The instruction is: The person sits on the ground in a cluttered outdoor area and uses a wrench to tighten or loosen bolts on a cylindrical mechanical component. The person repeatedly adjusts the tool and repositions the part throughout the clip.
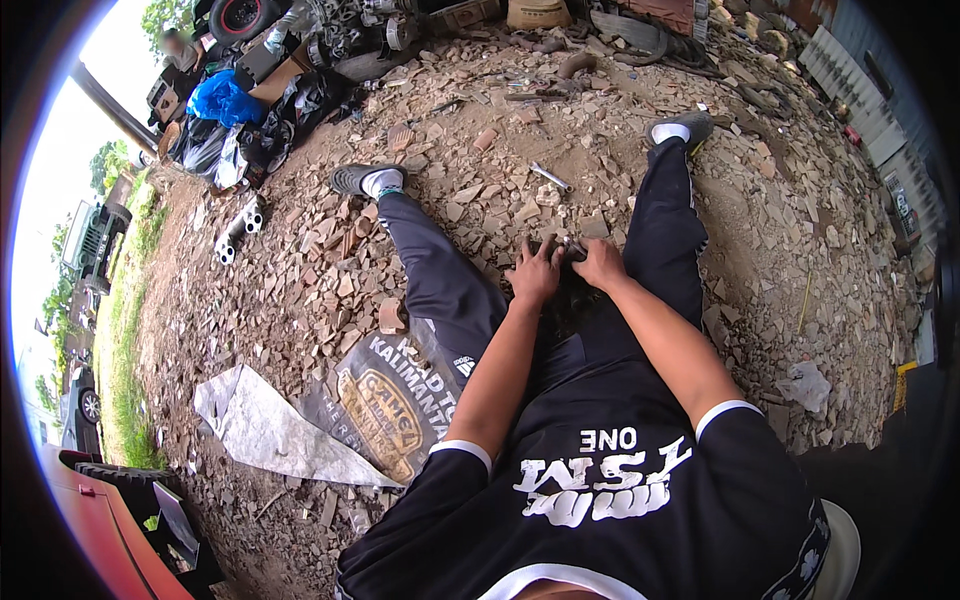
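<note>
Dark mechanical part (575, 254) between trousered legs (660, 230), flanked by 2 hands. Left hand (536, 270) at its left, fingers bent, slightly spread; right hand (600, 262) opposite, fingers curled. Can't tell whether either grips. Neither nearer; long axis hidden.

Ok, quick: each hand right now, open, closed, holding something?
Left hand: fingers spread and bent over a dark object; grip cannot be told.
Right hand: fingers curled at the dark object; whether they hold it cannot be told.
</note>
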`<state>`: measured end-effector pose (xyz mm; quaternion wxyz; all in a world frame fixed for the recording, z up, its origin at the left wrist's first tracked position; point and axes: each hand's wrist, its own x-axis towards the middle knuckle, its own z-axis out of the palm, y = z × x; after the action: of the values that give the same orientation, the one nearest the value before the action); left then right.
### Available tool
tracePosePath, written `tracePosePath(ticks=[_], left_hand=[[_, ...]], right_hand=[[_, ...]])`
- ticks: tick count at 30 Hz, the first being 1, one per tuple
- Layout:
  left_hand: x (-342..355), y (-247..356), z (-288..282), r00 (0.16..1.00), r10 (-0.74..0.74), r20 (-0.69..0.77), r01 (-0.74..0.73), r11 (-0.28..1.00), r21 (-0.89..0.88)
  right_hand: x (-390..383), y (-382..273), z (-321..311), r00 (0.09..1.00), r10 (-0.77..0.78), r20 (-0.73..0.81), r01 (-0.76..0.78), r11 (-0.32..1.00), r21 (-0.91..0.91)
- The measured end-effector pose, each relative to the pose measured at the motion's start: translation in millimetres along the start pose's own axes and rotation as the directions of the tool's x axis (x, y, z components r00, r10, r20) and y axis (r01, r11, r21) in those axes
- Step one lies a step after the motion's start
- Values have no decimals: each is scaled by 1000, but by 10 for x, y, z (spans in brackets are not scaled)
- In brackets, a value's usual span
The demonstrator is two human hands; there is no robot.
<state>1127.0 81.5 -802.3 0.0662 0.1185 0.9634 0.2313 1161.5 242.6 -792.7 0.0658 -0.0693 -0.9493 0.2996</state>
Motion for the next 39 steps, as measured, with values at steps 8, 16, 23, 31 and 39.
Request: tracePosePath(ticks=[8, 16, 23, 31, 39], left_hand=[[1, 37, 4, 1000, 29, -6, -29, 1000, 12], [-20, 61, -33, 999, 35, 14, -35, 999, 2], [-2, 40, 14, 1000, 22, 5, -22, 1000, 4], [-7, 34, -16, 1000, 25, 17, -24, 1000, -15], [-1, 55, -7, 999, 28, 29, -28, 1000, 3]], right_hand=[[-47, 17, -53, 996, -74, -41, 71, 995, -66], [2, 105, 16, 994, -101, -32, 99, 994, -45], [8, 100, 35, 997, -77, -31, 76, 997, -35], [31, 63, 18, 997, -6, 77, 9, 999, -41], [27, 15, -33, 995, 38, 92, -34, 998, -45]])
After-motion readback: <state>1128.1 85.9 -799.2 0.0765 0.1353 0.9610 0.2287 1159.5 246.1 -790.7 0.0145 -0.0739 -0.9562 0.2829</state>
